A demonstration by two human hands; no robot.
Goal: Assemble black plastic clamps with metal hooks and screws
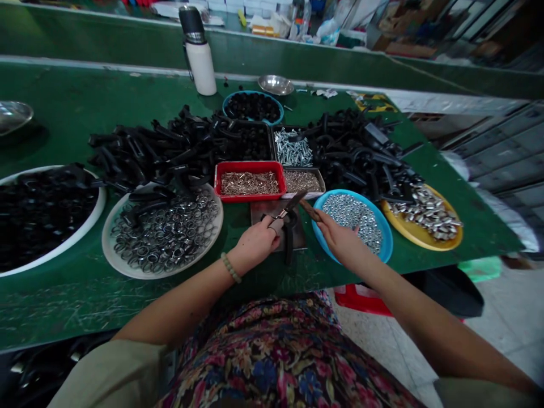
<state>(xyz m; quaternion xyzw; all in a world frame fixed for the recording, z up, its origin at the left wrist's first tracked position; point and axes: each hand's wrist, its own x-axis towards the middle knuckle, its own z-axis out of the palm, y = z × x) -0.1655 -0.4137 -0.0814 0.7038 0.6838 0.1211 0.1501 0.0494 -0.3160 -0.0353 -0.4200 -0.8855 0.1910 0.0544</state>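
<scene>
Over a small metal plate [301,241] at the bench's front, my left hand [257,242] is closed around a black plastic part [289,229] with a shiny metal piece at its upper end. A dark, pointed piece [296,198] sticks up beyond those fingers; its kind is unclear. My right hand [342,238] grips a brown, wooden-looking stick [310,209], its far tip close to the dark piece. Whether the two touch I cannot tell. Beneath the right hand is a blue bowl [387,241] of small silvery nuts or beads.
A white tray [109,249] of metal rings stands left, and a red tray [250,198] of small brassy pins ahead. Black parts [148,144] are heaped behind. A yellow plate [444,245] holds silvery sleeves. Farther back stands a white flask [202,68].
</scene>
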